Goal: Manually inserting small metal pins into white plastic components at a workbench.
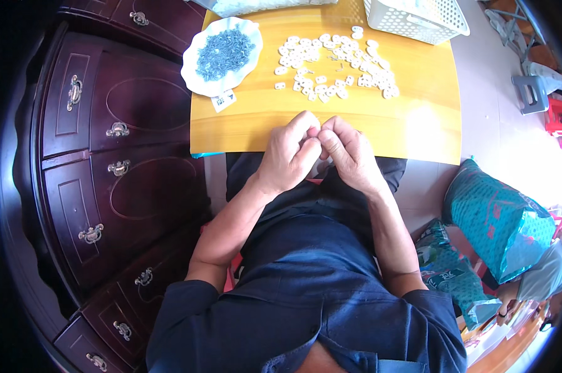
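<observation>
My left hand [290, 152] and my right hand [350, 154] meet fingertip to fingertip over the near edge of the yellow wooden table [243, 133]. Both are closed in a pinch, and whatever lies between the fingers is too small and covered to make out. Beyond them, small white plastic pieces with holes [324, 93] are spread in a loose ring. A few small metal screws or pins [335, 58] lie among these. At the far left, a white scalloped dish [192, 73] holds a heap of small dark metal parts [225, 55].
A white perforated basket [411, 25] stands at the far right of the table, and a clear bag [256, 6] at the back. Dark wooden drawers [132, 93] line the left. Teal bags [498, 217], a stool [530, 94] and another person's hand [508, 295] are on the right.
</observation>
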The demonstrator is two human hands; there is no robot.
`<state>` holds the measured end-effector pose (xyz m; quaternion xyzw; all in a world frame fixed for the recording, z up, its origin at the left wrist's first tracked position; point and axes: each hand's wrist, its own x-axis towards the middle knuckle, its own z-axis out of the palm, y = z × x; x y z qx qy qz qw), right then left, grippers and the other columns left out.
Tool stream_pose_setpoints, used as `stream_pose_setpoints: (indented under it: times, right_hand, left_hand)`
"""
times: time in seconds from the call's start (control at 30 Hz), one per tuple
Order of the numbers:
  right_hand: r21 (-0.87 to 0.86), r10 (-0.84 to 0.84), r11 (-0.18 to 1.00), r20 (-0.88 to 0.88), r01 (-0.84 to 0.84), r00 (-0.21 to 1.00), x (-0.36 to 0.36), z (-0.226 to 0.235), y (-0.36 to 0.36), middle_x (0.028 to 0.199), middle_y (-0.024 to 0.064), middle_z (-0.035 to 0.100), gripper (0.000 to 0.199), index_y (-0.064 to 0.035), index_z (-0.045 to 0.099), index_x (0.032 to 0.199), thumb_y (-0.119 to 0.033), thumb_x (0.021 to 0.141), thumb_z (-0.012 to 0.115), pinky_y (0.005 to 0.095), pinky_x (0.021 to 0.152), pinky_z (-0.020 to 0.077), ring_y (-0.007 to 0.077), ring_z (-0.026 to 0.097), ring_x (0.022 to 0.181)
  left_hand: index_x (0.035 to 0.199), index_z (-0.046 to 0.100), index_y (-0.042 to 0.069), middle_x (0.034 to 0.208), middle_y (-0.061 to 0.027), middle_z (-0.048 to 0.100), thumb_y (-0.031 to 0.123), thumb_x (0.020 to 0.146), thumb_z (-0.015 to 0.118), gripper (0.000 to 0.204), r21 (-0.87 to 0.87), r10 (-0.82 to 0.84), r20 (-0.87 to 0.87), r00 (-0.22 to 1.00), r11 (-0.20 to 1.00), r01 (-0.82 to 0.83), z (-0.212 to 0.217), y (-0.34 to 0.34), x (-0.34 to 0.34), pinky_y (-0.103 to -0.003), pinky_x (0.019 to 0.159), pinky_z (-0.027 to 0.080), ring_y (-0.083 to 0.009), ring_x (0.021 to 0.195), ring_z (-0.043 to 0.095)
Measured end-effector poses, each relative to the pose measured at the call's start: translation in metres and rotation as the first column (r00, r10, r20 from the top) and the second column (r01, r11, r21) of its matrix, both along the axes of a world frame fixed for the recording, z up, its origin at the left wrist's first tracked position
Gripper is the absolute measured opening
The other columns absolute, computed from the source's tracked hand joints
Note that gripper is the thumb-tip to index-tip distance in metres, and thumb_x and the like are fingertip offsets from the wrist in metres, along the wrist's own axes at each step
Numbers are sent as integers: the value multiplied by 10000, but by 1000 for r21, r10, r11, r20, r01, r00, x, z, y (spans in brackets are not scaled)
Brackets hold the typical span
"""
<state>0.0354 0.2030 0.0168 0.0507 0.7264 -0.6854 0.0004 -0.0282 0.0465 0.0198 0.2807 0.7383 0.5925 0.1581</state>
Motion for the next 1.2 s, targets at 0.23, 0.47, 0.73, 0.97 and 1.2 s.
stream_pose_setpoints:
  times: [0.23, 0.47, 0.73, 0.97, 1.2]
  right_hand:
    - [-334, -125, 935, 20, 124, 992, 0, -19, -9, 757, 11, 599, 230, -29, 577, 974, -230, 1068, 516, 241, 681, 470, 90, 563, 713]
    - [-322, -162, 931, 55, 171, 985, 0, -16, -1, 803, -18, 575, 190, -61, 578, 1007, -236, 1064, 532, 221, 701, 452, 63, 520, 730]
    - [220, -278, 931, -90, 292, 956, -20, -12, 26, 812, -45, 578, 99, -21, 630, 998, -120, 992, 637, 187, 655, 408, 21, 479, 717]
    - [-130, 62, 991, 167, -40, 984, -12, 3, 10, 804, -27, 604, 218, -51, 640, 1011, -262, 1036, 590, 201, 633, 441, 44, 514, 692]
    - [-372, 73, 928, 234, 20, 969, -11, -3, 5, 781, -36, 611, 180, -71, 640, 966, -230, 1035, 592, 188, 618, 427, 36, 508, 672]
  left_hand:
    - [877, 503, 35, 744, 4, 577, -9, 920, 499, 61, 221, -73, 556, 828, 973, -63, 1, 3, -9, -233, 573, 435, -52, 659, 551]
    - [878, 531, 45, 690, 57, 460, 32, 914, 553, 44, -45, 85, 89, 992, 996, -81, 5, 3, -15, -210, 535, 307, -8, 595, 400]
    - [872, 539, 41, 692, 61, 480, 15, 907, 566, 51, 26, 45, 219, 975, 998, -52, 1, 1, -13, -206, 552, 317, -5, 617, 419]
    - [878, 532, 37, 686, 62, 491, 3, 921, 552, 59, 75, 67, 159, 985, 994, -79, -1, -4, -13, -198, 538, 313, 4, 600, 415]
    - [1012, 621, 2, 731, 37, 586, -27, 951, 567, 86, 103, 43, 162, 986, 993, -60, 2, -12, -11, -199, 531, 341, 7, 606, 472]
